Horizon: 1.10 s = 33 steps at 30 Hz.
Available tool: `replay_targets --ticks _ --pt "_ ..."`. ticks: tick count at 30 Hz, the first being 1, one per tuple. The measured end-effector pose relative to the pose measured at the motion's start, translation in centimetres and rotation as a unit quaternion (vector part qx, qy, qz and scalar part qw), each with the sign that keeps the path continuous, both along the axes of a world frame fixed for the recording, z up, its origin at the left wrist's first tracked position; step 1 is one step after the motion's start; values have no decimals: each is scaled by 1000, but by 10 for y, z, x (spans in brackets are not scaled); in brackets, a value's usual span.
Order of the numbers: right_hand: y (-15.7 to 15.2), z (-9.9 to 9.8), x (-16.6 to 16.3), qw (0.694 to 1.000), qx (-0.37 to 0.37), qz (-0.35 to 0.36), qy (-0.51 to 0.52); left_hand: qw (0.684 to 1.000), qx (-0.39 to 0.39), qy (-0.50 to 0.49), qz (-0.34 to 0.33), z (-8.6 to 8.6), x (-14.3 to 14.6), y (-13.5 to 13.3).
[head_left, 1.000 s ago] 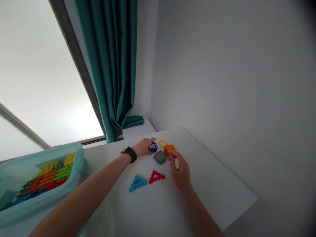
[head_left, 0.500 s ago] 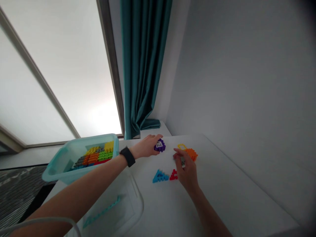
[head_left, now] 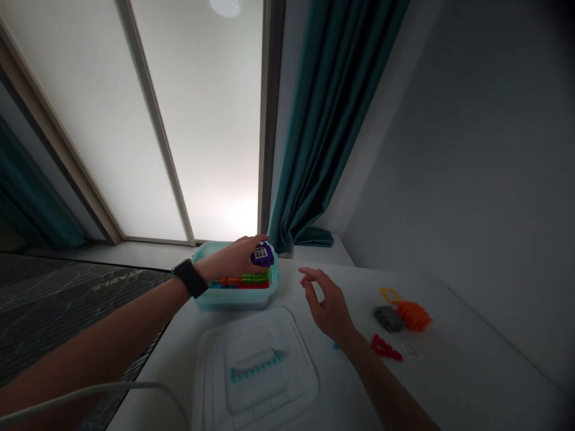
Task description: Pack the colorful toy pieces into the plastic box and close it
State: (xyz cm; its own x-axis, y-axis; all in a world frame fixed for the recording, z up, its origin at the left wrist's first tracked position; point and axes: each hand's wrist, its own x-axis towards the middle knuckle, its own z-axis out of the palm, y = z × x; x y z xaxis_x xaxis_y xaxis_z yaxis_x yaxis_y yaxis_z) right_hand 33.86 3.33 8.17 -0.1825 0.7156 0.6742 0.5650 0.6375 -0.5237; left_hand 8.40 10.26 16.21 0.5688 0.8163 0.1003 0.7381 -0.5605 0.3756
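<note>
Purple block (head_left: 263,255) sits at left hand's (head_left: 233,258) fingertips, forefinger above, thumb below, pinched closed; overlaps bin's (head_left: 231,301) right end, height unclear. White-marked face toward camera, outline roundish, long axis can't tell. Right hand (head_left: 330,306) half-open, nothing held, near bin.

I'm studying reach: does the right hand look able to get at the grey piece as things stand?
Probably yes: the right hand looks empty, and nothing visible stands between it and the grey piece.
</note>
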Motion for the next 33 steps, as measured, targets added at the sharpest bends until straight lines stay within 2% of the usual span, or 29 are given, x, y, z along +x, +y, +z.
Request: replay_targets --ticks 5,11,18,29,33 --pt "15 3 -23 999 -8 28 -14 998 -22 34 43 -24 -35 14" --pt "29 1 -34 998 -27 52 -24 993 -69 81 45 -48 -43 30" --pt "42 -2 -36 996 -37 82 -20 993 -58 106 -14 -58 -47 47" --pt "49 -9 -42 993 -25 114 -6 991 -66 114 -16 -70 -47 57" --pt "49 -11 -42 992 -29 123 -9 992 -64 113 -9 -68 -49 57"
